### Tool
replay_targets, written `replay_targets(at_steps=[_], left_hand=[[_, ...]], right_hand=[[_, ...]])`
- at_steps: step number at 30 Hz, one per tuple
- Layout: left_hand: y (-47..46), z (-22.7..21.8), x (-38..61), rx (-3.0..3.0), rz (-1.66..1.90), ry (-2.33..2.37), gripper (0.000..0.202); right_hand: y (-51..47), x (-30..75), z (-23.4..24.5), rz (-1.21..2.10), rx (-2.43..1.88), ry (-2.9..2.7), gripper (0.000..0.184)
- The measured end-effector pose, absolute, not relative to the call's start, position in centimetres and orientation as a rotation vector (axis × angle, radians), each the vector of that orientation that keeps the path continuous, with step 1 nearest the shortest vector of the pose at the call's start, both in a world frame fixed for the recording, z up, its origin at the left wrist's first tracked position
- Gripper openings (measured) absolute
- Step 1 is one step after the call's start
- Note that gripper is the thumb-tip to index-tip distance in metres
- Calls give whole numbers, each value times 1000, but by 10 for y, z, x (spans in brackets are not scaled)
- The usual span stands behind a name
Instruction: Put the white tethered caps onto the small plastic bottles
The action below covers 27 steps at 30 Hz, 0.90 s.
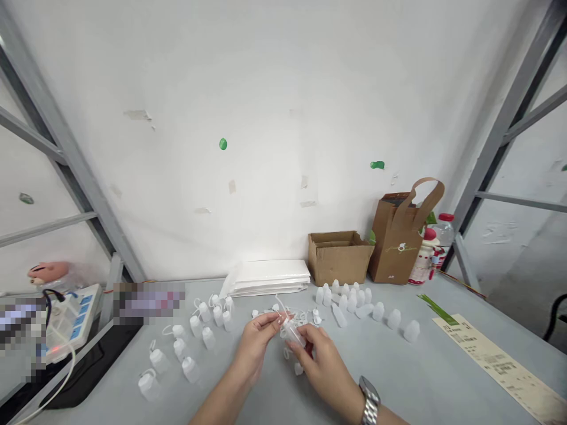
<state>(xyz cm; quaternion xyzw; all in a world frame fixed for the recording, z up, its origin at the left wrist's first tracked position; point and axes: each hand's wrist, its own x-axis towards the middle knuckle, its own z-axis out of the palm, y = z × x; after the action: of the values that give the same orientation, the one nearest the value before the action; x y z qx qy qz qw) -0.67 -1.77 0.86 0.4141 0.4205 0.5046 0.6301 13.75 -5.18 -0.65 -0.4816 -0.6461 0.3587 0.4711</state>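
Both hands meet over the middle of the grey table (398,378), near its front edge. The right hand (319,354), with a metal wristwatch (370,400) on its wrist, is closed around the body of a small translucent bottle (293,332), which lies tilted with its top toward the left. The left hand (258,340) pinches that top end between thumb and fingertips; whether it grips a cap there is too small to tell.

Capped bottles with looped tethers (186,345) stand scattered toward the table's left edge. A cluster of plain white bottles (354,301) stands to the right of the hands, some lying on their sides. Along the back edge sit a stack of white sheets (270,276), an open cardboard box (339,258) and a brown paper bag (396,242). A long printed paper strip (500,361) lies by the right edge.
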Motion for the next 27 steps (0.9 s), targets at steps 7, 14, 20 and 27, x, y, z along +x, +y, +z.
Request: replay_targets(at_steps=[7, 14, 20, 27], left_hand=[[-20, 18, -8, 1084, 1197, 1003, 27], [-17, 20, -11, 1102, 1150, 1069, 25], [-17, 19, -12, 1088, 1149, 1079, 25], [-15, 19, -14, 1104, 1146, 1032, 24]], right_hand=[[-38, 144, 4, 1947, -766, -1050, 51], [-35, 142, -3, 1595, -1057, -1191, 51], [-34, 141, -4, 1539, -1067, -1235, 48], [-38, 140, -1, 1446, -1113, -1308, 53]])
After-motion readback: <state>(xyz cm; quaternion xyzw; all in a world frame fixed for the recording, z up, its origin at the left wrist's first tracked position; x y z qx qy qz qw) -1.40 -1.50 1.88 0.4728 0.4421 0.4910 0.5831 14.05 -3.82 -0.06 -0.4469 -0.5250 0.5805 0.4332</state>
